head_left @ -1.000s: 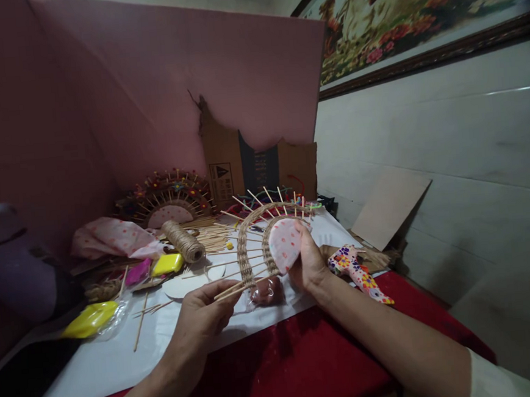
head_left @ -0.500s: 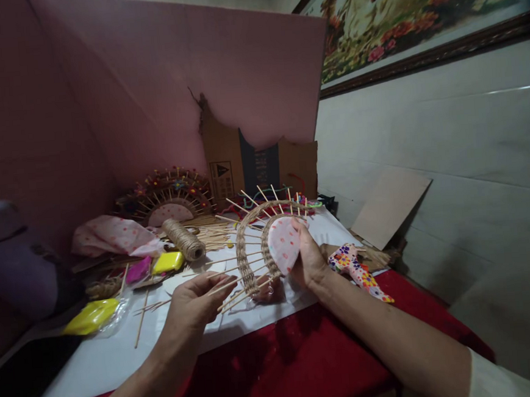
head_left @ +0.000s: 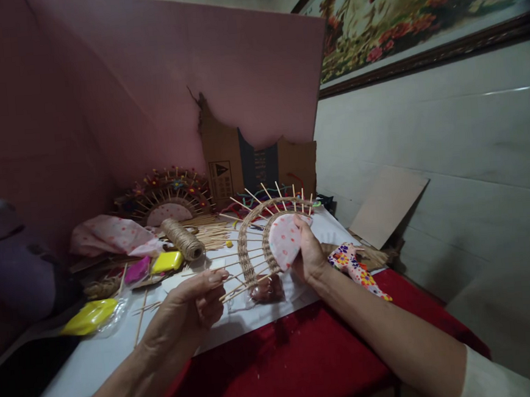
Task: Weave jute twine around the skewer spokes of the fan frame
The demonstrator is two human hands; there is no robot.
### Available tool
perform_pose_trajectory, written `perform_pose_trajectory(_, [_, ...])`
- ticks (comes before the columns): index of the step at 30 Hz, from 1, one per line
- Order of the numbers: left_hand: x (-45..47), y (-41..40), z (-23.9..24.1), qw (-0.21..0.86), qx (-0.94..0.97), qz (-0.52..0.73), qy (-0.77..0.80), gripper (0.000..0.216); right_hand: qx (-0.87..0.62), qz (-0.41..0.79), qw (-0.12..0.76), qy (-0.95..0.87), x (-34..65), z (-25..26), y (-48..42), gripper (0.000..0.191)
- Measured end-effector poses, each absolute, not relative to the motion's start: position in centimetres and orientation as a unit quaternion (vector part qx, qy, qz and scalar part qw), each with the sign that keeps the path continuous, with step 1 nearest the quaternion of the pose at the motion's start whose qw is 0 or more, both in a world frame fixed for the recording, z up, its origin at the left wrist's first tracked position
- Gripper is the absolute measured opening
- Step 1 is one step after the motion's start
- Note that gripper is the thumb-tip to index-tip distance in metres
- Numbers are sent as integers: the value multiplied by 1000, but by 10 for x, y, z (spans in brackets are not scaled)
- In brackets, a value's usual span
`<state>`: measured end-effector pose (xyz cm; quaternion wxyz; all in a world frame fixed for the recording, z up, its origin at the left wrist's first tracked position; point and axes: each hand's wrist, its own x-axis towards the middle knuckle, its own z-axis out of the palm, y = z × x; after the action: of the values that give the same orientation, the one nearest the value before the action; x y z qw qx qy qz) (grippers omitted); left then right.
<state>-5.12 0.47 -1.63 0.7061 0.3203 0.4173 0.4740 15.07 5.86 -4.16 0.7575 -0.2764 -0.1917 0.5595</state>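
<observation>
My right hand (head_left: 310,255) grips a half-round woven piece (head_left: 255,248) by its pink dotted fabric centre (head_left: 285,241). Thin wooden sticks fan out from that centre, and bands of jute twine are woven across them. My left hand (head_left: 191,303) is beside the lower sticks, fingers curled with the fingertips pinched at the stick ends. Whether it holds twine there I cannot make out. A brownish lump (head_left: 265,289) lies on the white sheet (head_left: 104,364) just under the piece.
A jute twine spool (head_left: 183,239), loose sticks (head_left: 212,233), yellow packets (head_left: 89,317), pink dotted cloth (head_left: 112,236) and a finished decorated fan (head_left: 168,197) lie on the left. A flowered glue gun (head_left: 357,271) rests on the right. Cardboard (head_left: 257,162) stands behind. A red cloth (head_left: 278,369) covers the table front.
My left hand has slipped a little left and down along the lower sticks. The woven piece has tilted slightly in my right hand.
</observation>
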Motion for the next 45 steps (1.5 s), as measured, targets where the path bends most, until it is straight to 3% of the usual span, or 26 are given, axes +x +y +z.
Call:
perform_pose_trajectory(12, [-52, 4, -21, 575, 461, 505, 449, 21, -296, 530, 768, -204, 157, -47, 65, 21])
perform_pose_trajectory(20, [-55, 4, -28, 171, 714, 501, 458, 12, -294, 531, 762, -228, 154, -43, 62, 21])
perform_pose_trajectory(26, [-61, 10, -30, 51, 757, 465, 456, 10, -269, 554, 748, -249, 153, -43, 60, 20])
perform_pose_trajectory(38, [-66, 11, -26, -18, 771, 435, 465, 16, -272, 553, 752, -234, 154, -41, 60, 20])
perform_pose_trajectory(45, [-62, 11, -19, 257, 668, 464, 522, 25, -262, 555, 750, -246, 154, -40, 58, 22])
